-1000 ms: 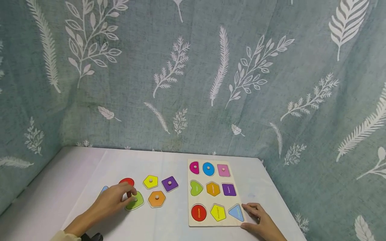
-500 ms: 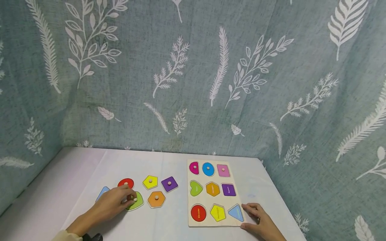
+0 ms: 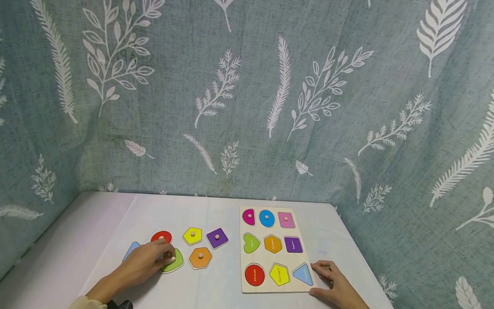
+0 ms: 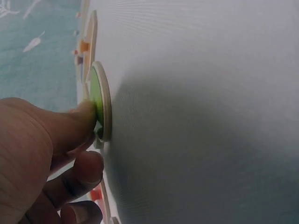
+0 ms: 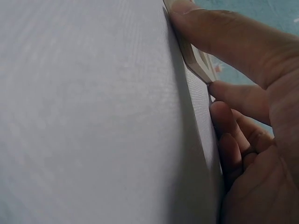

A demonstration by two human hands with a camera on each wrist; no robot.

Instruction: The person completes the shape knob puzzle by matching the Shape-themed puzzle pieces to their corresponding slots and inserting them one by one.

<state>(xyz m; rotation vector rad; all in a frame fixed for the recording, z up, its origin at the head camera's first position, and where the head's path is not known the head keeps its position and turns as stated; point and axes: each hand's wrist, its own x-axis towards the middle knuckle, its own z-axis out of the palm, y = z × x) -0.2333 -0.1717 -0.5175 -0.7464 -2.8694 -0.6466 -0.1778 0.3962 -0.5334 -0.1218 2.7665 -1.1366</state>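
My left hand pinches the green heart puzzle piece at its knob. Its thumb and index finger meet there, and the other fingers hang curled below in the left wrist view. That heart piece lies on or just at the table, partly covered by the hand. On the right, a wooden shape puzzle board lies flat. My right hand grips its near right corner; in the right wrist view the thumb and index finger touch the board's edge.
Around the left hand lie a red round piece, a blue piece, a yellow pentagon, an orange hexagon and a purple square. Several knobbed pieces, such as a blue one, fill the board's far row. A patterned curtain stands behind.
The left hand has shifted slightly at the green heart, uncovering more of the blue piece and the red piece. The right hand has stayed at the board's corner.
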